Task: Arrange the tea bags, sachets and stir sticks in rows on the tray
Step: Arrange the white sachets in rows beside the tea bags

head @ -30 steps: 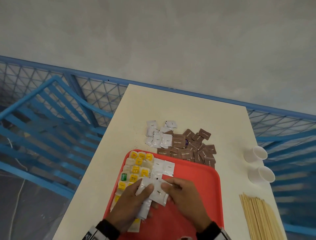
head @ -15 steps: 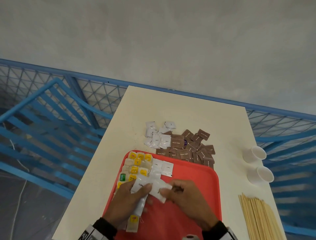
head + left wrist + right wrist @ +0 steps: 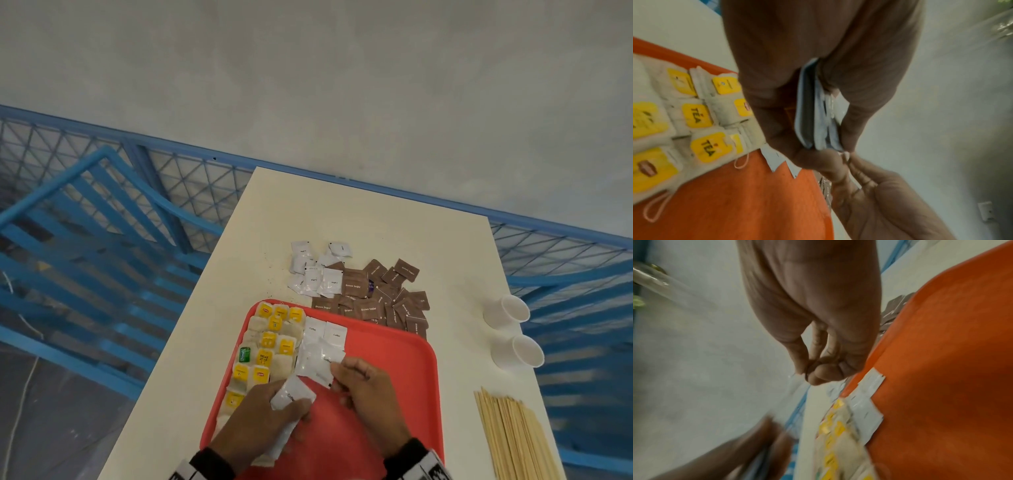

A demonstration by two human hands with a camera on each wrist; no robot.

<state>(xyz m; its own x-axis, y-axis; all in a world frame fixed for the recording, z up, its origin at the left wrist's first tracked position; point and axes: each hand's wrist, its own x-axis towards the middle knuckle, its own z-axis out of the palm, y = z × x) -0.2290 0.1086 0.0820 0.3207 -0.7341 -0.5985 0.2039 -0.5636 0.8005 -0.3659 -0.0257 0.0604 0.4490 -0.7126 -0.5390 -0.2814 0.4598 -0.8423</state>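
Note:
A red tray (image 3: 394,377) holds rows of yellow-tagged tea bags (image 3: 270,342) along its left side. Beside them runs a column of white coffee sachets (image 3: 325,332). My left hand (image 3: 286,406) grips a small stack of white sachets (image 3: 293,394), seen edge-on in the left wrist view (image 3: 818,113), just above the tray's middle. My right hand (image 3: 337,371) pinches the near corner of one white sachet (image 3: 317,361) that lies at the near end of that column. In the right wrist view its thumb and finger (image 3: 809,371) are pressed together.
Loose white sachets (image 3: 315,270) and brown sugar sachets (image 3: 376,298) lie on the cream table (image 3: 376,212) beyond the tray. Two paper cups (image 3: 510,310) and a bundle of wooden stir sticks (image 3: 513,438) sit to the right. Blue railings flank the table.
My right hand drew one sachet off the stack and carried it up to the white column. The hands have parted, and the left hand dropped slightly towards me.

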